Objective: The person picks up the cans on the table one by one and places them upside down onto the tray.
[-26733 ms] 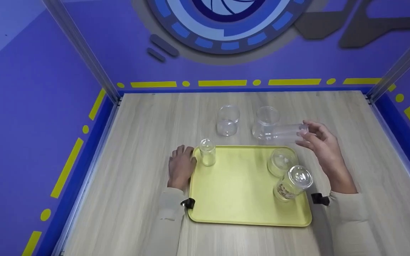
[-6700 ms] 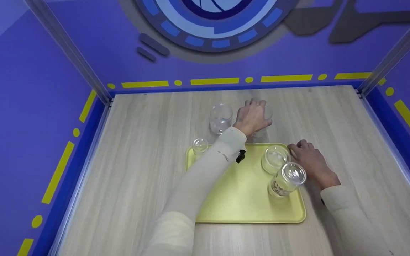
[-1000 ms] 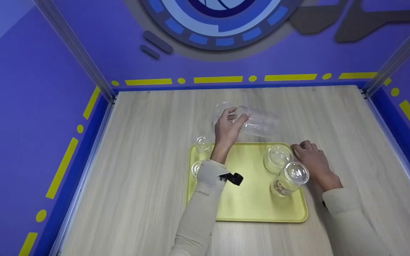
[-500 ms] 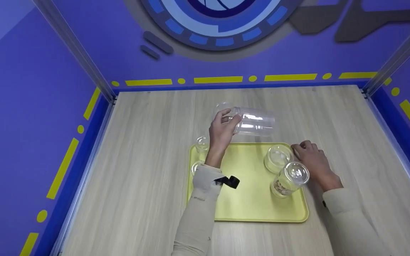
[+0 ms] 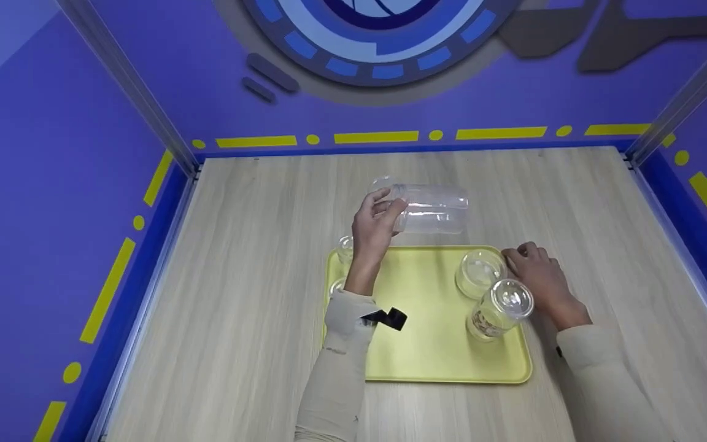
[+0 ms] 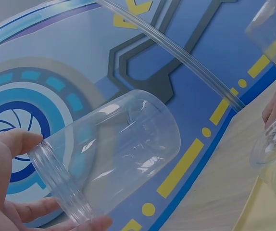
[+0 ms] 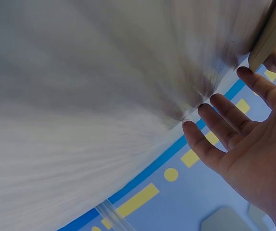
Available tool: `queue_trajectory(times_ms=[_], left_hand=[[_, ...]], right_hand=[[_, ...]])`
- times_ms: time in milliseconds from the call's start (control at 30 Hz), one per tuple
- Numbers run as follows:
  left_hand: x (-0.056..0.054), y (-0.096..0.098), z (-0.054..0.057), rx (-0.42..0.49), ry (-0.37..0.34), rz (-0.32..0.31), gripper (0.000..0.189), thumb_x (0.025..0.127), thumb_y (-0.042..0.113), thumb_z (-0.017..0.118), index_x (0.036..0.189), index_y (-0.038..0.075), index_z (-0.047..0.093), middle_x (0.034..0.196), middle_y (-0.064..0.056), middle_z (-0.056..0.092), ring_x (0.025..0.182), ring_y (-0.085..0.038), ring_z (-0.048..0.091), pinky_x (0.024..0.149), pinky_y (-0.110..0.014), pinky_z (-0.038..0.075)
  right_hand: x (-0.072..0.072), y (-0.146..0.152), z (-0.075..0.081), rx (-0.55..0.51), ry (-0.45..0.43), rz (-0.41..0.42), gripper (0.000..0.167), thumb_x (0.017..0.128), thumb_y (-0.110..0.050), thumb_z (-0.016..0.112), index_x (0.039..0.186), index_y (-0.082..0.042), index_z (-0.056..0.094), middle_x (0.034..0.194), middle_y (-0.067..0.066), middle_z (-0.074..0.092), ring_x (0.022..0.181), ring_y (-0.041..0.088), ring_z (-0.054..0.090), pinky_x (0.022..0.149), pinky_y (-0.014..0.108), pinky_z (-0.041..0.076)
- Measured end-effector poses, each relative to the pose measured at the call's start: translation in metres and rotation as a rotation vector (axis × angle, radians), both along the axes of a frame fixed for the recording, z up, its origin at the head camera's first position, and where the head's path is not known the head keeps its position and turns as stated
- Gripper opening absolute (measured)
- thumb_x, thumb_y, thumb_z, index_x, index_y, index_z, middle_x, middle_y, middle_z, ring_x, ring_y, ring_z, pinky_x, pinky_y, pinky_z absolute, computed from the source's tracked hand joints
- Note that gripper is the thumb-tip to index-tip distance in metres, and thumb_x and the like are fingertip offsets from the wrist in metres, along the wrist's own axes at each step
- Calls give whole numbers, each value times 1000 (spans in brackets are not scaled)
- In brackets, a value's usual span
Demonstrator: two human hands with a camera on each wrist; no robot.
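My left hand [image 5: 373,230] grips a clear plastic jar [image 5: 434,210] by its ribbed neck. The jar lies sideways in the air beyond the yellow tray [image 5: 427,376], its base to the right. In the left wrist view, thumb and fingers wrap the neck of this jar [image 6: 123,144], and the wall shows through it. Another clear jar [image 5: 384,182] stands behind the left hand, mostly covered. My right hand [image 5: 540,276] rests by the tray's far right corner. In the right wrist view, its fingers [image 7: 200,144] lie relaxed, tips on the tabletop, with thumb and forefinger at the tray's edge.
On the tray's right side stand a low clear jar [image 5: 480,274] and an upside-down jar with a printed picture [image 5: 501,310]. Two small clear bottles stand along the left, one a small bottle [image 5: 345,247] partly behind the forearm. Blue walls [image 5: 452,116] enclose the table.
Over the last second the left hand has drawn the jar leftward and levelled it. Earlier this hand was over the rear right jar; before that, the right hand held a clear cylinder. The right hand stays put.
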State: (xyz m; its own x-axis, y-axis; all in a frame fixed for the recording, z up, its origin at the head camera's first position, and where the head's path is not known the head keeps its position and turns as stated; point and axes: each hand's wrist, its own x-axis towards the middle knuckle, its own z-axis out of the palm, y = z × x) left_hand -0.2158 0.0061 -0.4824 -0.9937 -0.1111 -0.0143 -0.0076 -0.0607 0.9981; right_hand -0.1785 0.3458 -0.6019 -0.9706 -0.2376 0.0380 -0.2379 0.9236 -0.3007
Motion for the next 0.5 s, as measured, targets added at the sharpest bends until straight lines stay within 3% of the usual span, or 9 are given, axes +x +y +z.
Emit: queue_trajectory(times_ms=[167,500], left_hand=[[5,-7,2,57,-3,-10,51,94,30,77,139,8,65,121,-11,72,108,-26,70,77,-39,62],[12,-17,4,64,9,-20,55,95,33,76,142,8,63,124,-11,72,111,-26,70,79,-40,62]], right_hand=[[1,-1,1,-3,3,0,45,102,-30,67,139,-4,61,129,33,50,120,55,50,87,74,44],[1,-2,1,-13,12,-8,34,108,-24,59,137,-6,62,126,31,52,116,54,51,86,72,44]])
